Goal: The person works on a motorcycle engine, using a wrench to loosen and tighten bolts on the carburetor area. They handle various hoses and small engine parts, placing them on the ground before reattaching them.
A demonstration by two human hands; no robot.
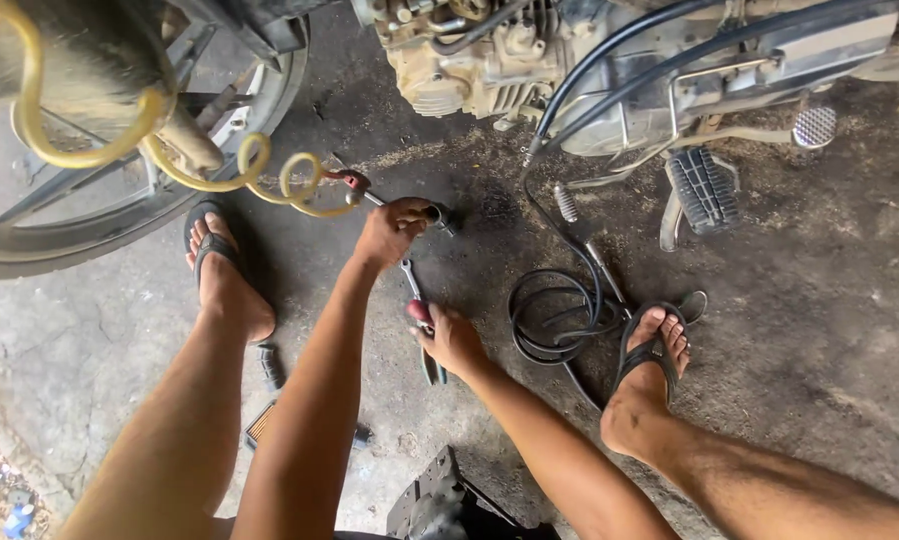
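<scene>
My left hand (390, 230) is closed around a metal tool with a socket head (437, 215), close to the end of a coiled yellow air hose (269, 180) with a red fitting (352, 180). My right hand (451, 340) rests on the dirty concrete floor and grips the red-handled pliers (421, 318). A slim wrench (409, 277) lies between the two hands.
A motorcycle engine (479, 55) and frame stand ahead, with a footpeg (702, 188) and a black coiled cable (559, 315) on the floor. A wheel (119, 210) is at left. My feet in sandals (224, 270) (649, 360) flank the hands. Small parts (269, 365) lie near my leg.
</scene>
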